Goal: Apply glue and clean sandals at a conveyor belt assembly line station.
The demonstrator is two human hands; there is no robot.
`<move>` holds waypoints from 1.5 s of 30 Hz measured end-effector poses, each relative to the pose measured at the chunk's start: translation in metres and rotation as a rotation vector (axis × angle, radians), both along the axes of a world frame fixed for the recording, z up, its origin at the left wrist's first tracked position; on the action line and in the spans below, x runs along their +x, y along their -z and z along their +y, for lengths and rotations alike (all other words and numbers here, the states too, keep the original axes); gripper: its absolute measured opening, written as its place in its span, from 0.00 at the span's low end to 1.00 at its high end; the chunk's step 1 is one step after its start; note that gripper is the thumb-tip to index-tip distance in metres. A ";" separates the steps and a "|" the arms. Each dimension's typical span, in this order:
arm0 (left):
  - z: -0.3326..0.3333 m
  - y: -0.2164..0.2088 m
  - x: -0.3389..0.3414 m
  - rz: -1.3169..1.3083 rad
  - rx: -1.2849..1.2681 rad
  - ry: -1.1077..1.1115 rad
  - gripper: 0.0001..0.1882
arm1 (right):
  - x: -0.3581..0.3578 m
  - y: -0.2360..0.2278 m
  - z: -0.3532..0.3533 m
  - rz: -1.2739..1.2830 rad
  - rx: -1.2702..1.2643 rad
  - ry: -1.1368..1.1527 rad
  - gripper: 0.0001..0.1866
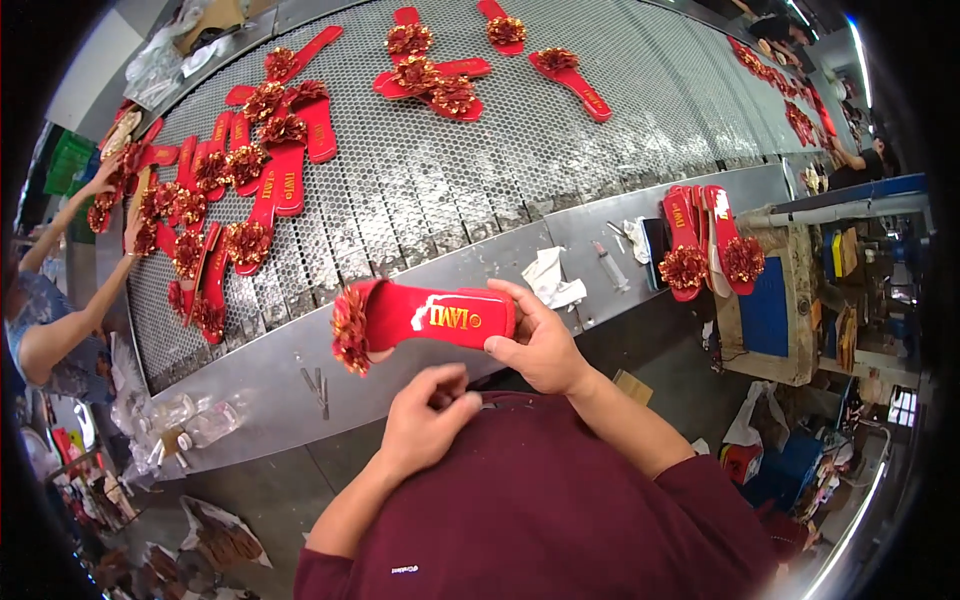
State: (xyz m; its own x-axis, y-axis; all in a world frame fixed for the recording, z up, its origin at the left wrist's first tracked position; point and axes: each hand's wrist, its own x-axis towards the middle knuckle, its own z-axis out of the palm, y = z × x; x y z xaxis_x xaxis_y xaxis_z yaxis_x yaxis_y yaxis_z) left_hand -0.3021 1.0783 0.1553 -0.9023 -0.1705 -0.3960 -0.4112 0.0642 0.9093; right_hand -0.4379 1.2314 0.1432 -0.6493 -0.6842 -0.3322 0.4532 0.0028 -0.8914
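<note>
A glossy red slide sandal (450,314) with gold lettering on its insole and a red-and-gold flower (350,330) on its strap is in front of me. My right hand (540,345) grips it by the heel end, thumb on the near edge and fingers along the far side. Close to my body, below the sandal's strap, my left hand (425,420) is curled with its fingers bent in, apart from the sandal. Whatever might be inside that curl is hidden. Beyond the sandal runs a metal ledge (420,385) bordering a mesh conveyor (500,150).
Several matching sandals (270,195) crowd the belt's left side; others lie farther up. A few stand on the ledge at right (690,240), near a white cloth (553,280) and a syringe-like tube (610,267). At left, a co-worker's arms (85,310) reach over the belt.
</note>
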 end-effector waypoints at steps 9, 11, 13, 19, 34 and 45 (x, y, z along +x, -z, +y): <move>0.016 -0.058 -0.075 0.234 -0.821 0.257 0.33 | -0.024 0.001 0.072 -0.071 -0.148 -0.199 0.35; 0.036 -0.067 -0.099 -0.306 -0.335 0.523 0.31 | -0.031 0.000 0.088 -0.135 -0.214 -0.253 0.34; 0.051 -0.057 -0.105 -0.319 -0.237 0.496 0.30 | -0.037 0.002 0.106 -0.195 -0.259 -0.240 0.33; 0.095 -0.048 -0.122 -0.360 -0.069 0.440 0.28 | -0.064 0.043 0.169 -0.097 -0.194 -0.075 0.29; 0.131 -0.056 -0.153 -0.383 -0.156 0.385 0.28 | -0.141 0.142 0.273 1.042 0.887 0.091 0.27; 0.121 -0.049 -0.166 -0.373 -0.242 0.420 0.30 | -0.156 0.161 0.266 1.030 0.907 0.127 0.12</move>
